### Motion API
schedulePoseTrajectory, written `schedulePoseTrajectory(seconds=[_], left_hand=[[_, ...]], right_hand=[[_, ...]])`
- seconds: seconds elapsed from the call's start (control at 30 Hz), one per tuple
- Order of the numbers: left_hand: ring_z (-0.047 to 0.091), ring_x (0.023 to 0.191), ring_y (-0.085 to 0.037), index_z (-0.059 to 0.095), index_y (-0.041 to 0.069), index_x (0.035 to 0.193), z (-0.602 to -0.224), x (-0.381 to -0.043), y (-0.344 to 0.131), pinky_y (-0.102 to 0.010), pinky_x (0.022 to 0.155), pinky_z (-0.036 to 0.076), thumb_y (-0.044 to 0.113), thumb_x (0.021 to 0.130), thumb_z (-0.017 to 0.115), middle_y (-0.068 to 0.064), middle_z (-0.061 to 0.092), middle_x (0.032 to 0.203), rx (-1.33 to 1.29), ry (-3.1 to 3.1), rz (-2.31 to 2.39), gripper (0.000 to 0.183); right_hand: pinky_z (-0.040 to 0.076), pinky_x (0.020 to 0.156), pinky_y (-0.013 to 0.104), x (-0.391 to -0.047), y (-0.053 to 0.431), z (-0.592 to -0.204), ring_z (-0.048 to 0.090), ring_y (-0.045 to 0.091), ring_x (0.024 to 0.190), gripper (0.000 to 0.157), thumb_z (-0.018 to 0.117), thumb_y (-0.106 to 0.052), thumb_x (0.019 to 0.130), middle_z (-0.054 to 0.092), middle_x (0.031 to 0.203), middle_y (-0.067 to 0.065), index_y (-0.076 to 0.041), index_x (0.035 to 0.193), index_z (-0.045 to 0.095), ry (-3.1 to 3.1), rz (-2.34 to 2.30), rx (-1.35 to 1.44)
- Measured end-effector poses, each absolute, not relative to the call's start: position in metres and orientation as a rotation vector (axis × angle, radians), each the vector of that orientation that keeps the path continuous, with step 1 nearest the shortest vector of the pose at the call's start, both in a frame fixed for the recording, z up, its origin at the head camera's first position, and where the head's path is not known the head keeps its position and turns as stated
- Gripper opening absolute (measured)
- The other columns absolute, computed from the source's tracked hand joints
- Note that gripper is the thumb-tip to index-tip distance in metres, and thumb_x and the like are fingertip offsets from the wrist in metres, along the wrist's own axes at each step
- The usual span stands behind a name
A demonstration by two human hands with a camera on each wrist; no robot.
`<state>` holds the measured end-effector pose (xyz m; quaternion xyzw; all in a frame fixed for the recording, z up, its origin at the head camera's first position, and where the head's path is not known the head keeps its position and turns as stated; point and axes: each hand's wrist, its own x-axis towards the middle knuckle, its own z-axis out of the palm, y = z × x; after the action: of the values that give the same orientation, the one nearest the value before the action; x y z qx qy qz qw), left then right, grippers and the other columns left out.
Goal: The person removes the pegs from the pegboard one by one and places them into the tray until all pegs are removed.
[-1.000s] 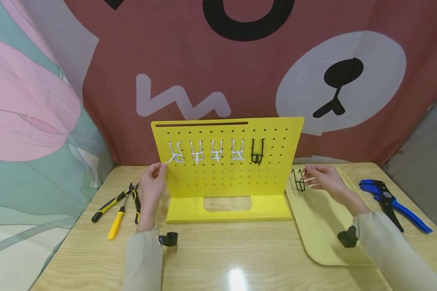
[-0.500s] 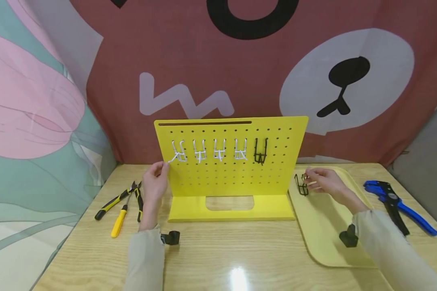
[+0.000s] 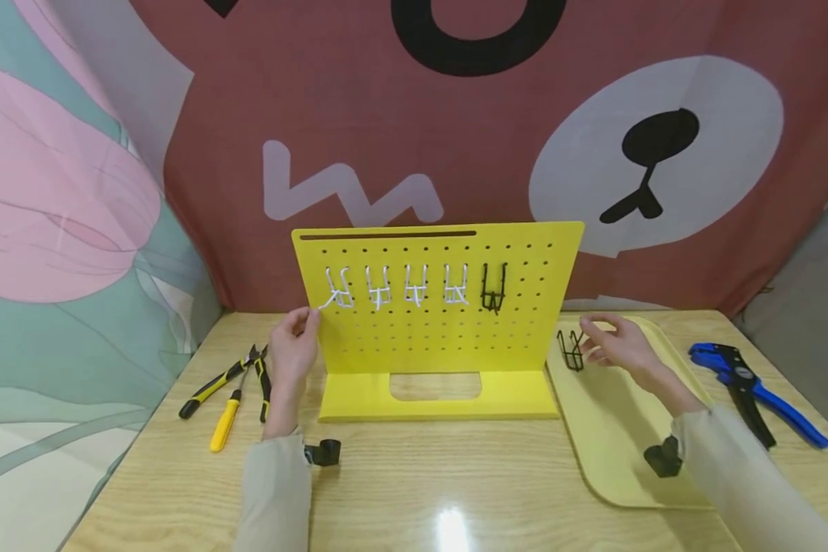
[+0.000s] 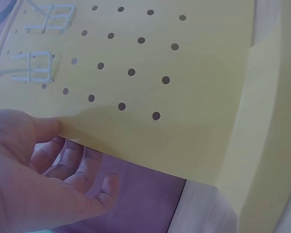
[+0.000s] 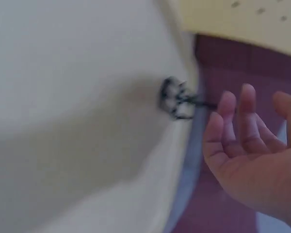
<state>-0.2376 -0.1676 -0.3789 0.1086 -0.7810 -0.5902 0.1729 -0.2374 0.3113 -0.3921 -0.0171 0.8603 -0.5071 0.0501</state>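
Observation:
My left hand (image 3: 294,345) grips the left edge of the yellow pegboard (image 3: 386,349), thumb on the front and fingers behind, as the left wrist view shows. On the board hang several white wire hooks (image 3: 416,285) in a row, with one black wire hook (image 3: 494,287) at the right end. Another black wire hook (image 3: 570,351) stands at the far left corner of the pale yellow tray (image 3: 621,460). My right hand (image 3: 621,343) is just right of that hook, fingers loosely bent and thumb apart from them. In the right wrist view, one prong of the hook (image 5: 177,99) points toward the fingertips.
Left of the board lie pliers (image 3: 221,383) with black and yellow handles and a yellow-handled screwdriver (image 3: 225,422). A blue and black wire stripper (image 3: 745,383) lies right of the tray. Behind the table hangs a printed curtain (image 3: 483,153).
The black hook by my right hand has come down a little onto the tray, and the right fingers have moved off it. My left hand keeps its hold on the board.

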Motion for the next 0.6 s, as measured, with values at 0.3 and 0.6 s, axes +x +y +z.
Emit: schedulePoseTrajectory(seconds=[0.3,0.6], left_hand=[[0.054,0.102,-0.024,0.061,-0.001,0.119,-0.38,-0.235,-0.169,-0.034,0.086,0.044,0.021,0.099,0.054,-0.019,0.061,0.113,0.33,-2.229,-1.699,0.032],[0.054,0.101,-0.025,0.061,-0.002,0.119,-0.379,-0.237,-0.167,-0.034,0.085,0.044,0.021,0.098,0.055,-0.019,0.061,0.112,0.31,-2.217,-1.693,0.032]], right_hand=[[0.055,0.066,0.024,-0.197,0.262,-0.362,0.067,0.01,0.075,0.016,0.056,-0.022,0.098,0.068,0.082,-0.004,-0.014,0.108,0.065,2.461,-2.188,-0.296],[0.056,0.071,0.027,-0.175,0.209,-0.386,0.067,0.013,0.082,0.011,0.059,-0.013,0.096,0.07,0.09,0.001,-0.008,0.103,0.067,2.232,-2.448,-0.3]])
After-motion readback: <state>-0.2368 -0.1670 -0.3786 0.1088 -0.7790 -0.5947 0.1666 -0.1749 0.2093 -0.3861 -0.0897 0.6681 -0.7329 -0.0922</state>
